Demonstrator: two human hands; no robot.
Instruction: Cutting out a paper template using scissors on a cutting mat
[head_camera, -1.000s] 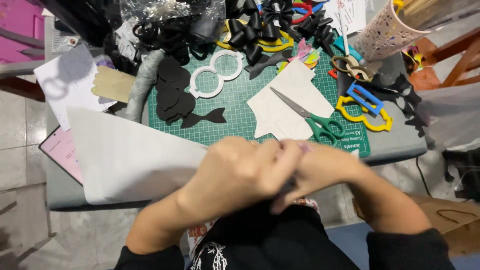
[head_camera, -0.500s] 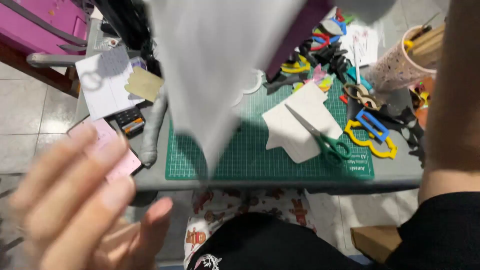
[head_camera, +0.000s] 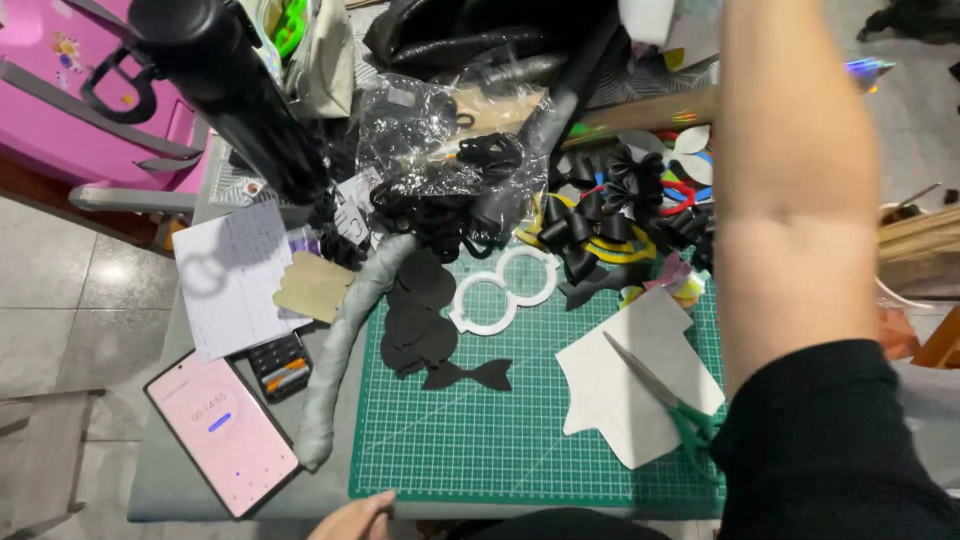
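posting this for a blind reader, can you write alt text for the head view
A person's right arm reaches up across a cluttered craft table, its hand out of frame, while the left hand rests at the near edge of a green cutting mat. On the mat lie green-handled scissors on white paper and black cutouts; a phone lies left.

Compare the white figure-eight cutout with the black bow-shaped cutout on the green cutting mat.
The white figure-eight cutout has two round holes; the black bow-shaped cutout is solid. The white one is larger and lies slanted near the mat's top; the black one lies below it. Both lie flat on the green cutting mat.
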